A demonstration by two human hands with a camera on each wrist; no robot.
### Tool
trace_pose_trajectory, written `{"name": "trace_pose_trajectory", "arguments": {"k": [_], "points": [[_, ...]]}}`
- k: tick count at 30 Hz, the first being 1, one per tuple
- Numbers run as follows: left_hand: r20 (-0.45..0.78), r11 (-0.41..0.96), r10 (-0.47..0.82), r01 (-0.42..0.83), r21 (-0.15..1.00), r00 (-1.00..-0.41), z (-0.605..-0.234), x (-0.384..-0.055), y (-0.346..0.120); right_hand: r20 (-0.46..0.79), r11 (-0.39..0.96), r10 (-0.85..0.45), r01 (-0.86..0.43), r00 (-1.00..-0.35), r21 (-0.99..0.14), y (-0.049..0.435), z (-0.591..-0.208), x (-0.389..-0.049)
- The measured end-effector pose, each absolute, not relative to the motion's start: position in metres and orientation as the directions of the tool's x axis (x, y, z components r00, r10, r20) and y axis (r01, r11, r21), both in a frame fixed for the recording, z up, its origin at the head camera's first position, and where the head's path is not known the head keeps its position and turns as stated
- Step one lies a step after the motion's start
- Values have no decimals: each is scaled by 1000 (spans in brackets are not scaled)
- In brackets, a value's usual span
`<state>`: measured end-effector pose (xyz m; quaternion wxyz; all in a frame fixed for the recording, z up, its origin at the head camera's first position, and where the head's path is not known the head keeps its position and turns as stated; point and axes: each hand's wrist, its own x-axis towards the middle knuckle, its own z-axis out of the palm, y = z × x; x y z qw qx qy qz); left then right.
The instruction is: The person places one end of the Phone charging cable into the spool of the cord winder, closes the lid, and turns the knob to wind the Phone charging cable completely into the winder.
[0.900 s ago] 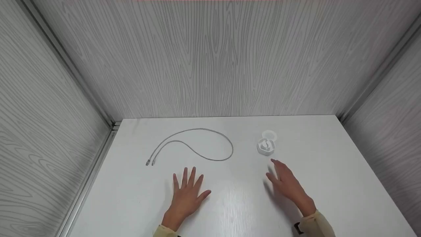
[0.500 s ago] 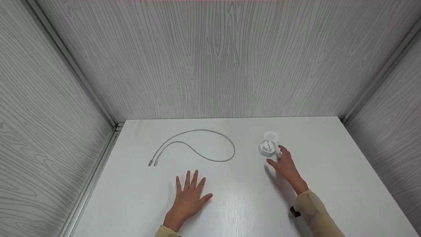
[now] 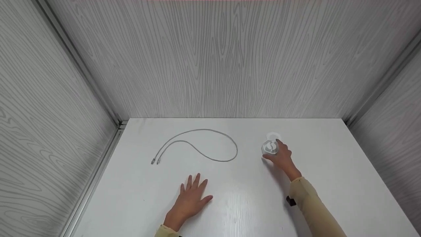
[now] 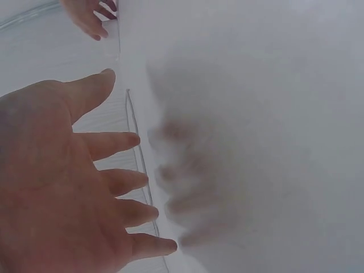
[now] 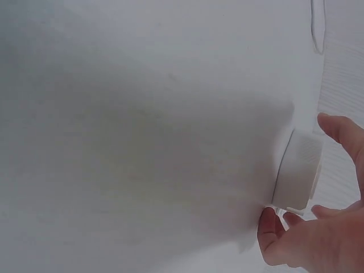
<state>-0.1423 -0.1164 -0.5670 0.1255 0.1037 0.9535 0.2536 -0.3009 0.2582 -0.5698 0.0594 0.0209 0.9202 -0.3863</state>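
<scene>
A small white many-sided case (image 3: 270, 147) with a curved divider inside sits at the right of the white table, its round lid (image 3: 273, 135) folded back behind it. My right hand (image 3: 282, 158) spans the case, thumb at its near side and fingers along its right side. In the right wrist view a small gap shows between the thumb (image 5: 341, 132) and the case (image 5: 298, 170), while the bent fingertips (image 5: 267, 222) lie right at its other side. My left hand (image 3: 191, 201) lies palm down, fingers spread, nearest to a grey charging cable (image 3: 218, 160).
The cable lies in one wide loop, its two plug ends (image 3: 155, 161) side by side at the left. Grey wood-grain panels rise behind the table (image 3: 210, 65) and at both sides. A metal rail (image 3: 95, 177) runs along the table's left edge.
My right hand has moved forward from in front of the case to around it. The left hand has stayed nearly in place. Case and cable lie as before; the view has shifted slightly.
</scene>
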Motion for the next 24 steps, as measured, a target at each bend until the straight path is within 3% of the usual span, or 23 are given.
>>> {"name": "trace_pose_trajectory", "arguments": {"k": [11,24], "points": [[-215,851,296,155,502,-931,-564,-141,-117,-191,708,5,138,-982,-692,255,-569,-303],[-245,861,308,159,484,-919,-558,-142,-114,-75,751,28,71,-997,-657,248,-576,-297]]}}
